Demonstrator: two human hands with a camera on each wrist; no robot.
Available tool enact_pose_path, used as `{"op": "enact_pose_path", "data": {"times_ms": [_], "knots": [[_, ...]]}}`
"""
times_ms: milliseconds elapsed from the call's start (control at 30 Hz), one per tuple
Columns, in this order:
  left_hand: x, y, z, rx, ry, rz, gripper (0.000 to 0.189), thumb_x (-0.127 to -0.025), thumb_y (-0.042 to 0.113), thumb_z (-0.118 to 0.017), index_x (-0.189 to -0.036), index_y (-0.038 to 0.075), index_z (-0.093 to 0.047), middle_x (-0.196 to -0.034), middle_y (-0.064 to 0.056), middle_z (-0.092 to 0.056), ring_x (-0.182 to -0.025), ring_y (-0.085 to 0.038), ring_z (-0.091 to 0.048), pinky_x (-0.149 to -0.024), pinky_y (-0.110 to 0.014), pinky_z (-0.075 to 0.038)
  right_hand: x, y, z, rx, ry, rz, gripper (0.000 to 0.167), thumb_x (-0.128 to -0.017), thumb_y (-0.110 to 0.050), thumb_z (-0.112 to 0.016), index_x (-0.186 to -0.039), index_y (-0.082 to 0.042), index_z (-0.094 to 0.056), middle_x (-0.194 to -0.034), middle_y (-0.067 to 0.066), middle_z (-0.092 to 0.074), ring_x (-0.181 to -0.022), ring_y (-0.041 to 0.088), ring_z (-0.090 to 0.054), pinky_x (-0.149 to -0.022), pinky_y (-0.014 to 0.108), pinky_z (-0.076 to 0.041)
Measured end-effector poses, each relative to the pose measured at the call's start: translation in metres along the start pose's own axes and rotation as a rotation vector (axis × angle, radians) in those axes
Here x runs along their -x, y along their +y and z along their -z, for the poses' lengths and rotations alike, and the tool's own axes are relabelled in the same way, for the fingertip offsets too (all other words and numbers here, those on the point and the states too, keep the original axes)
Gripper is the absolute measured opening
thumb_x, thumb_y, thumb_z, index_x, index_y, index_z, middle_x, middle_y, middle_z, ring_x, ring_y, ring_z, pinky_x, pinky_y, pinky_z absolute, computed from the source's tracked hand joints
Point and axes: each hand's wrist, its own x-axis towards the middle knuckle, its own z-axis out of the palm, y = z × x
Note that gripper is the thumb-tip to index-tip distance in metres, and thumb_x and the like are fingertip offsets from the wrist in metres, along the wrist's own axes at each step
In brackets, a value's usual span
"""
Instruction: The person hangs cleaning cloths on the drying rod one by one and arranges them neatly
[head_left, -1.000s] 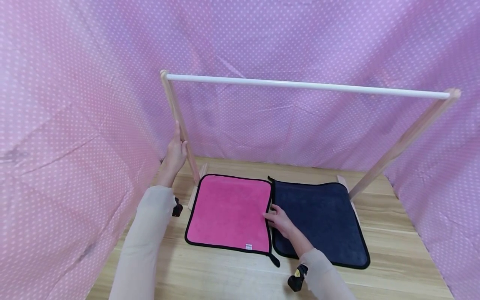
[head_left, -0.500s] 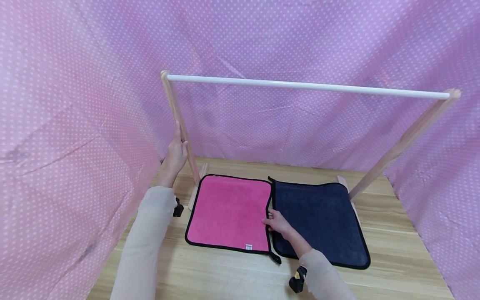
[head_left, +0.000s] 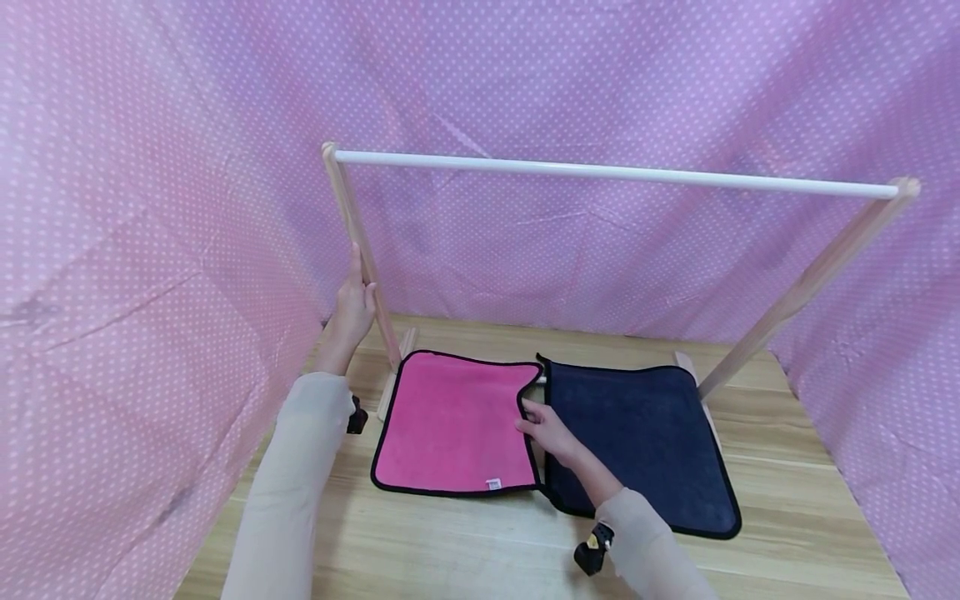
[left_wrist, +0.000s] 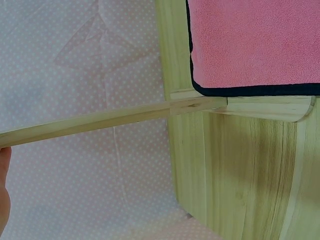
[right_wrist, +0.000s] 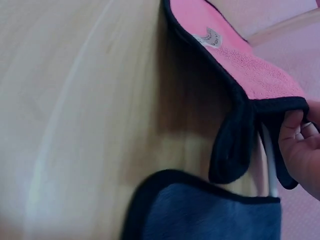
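Observation:
A pink towel (head_left: 457, 421) with black piping lies on the wooden floor in the head view, its right edge raised and bent inward. My right hand (head_left: 549, 432) pinches that edge between thumb and fingers; the right wrist view shows the edge lifted, with a black loop (right_wrist: 232, 142) hanging from the corner. A dark navy towel (head_left: 637, 442) lies flat just to the right, partly under my right forearm. My left hand (head_left: 354, 307) holds the left wooden post (head_left: 347, 200) of a rack, index finger along it and thumb at its near side.
The rack's white rod (head_left: 615, 172) spans above both towels to the right wooden post (head_left: 813, 279). A wooden foot (left_wrist: 270, 107) sticks out beside the pink towel. Pink polka-dot cloth (head_left: 480, 83) encloses the back and sides. Bare wood (head_left: 435, 542) lies in front.
My right hand has taken the pink towel's right edge, raised it and drawn it slightly left and away. The towel's near edge has begun to lift. My left hand stays on the post.

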Motion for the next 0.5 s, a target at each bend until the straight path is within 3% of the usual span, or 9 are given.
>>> {"op": "enact_pose_path", "data": {"times_ms": [133,267,500], "knots": [[-0.001,0.003,0.001,0.006,-0.01,0.021,0.063,-0.094,-0.001,-0.041,-0.145,0.002,-0.003,-0.114,-0.041,-0.044,-0.097,-0.049,-0.049,-0.086,-0.054,-0.045,-0.003,-0.015,0.001,0.064,0.003,0.072,0.041,-0.094,-0.005,-0.046,-0.131,0.01,-0.04,-0.118,0.032,-0.051,-0.104,0.034,-0.054,-0.087,0.039,-0.048],[-0.002,0.004,0.003,0.02,-0.003,0.036,0.061,-0.094,-0.002,-0.041,-0.144,-0.001,-0.005,-0.12,-0.042,-0.041,-0.106,-0.051,-0.046,-0.09,-0.055,-0.043,-0.007,-0.031,0.004,0.081,-0.022,0.104,0.047,-0.095,-0.006,-0.044,-0.136,0.012,-0.028,-0.14,0.03,-0.028,-0.123,0.038,-0.039,-0.101,0.049,-0.035],[-0.002,0.004,-0.001,0.042,-0.001,0.058,0.065,-0.092,-0.006,-0.043,-0.144,0.0,-0.006,-0.115,-0.041,-0.044,-0.106,-0.049,-0.047,-0.09,-0.054,-0.043,-0.01,-0.059,0.014,0.162,-0.055,0.169,0.045,-0.095,-0.004,-0.043,-0.135,0.012,-0.031,-0.139,0.029,-0.029,-0.122,0.037,-0.04,-0.099,0.048,-0.038]]}}
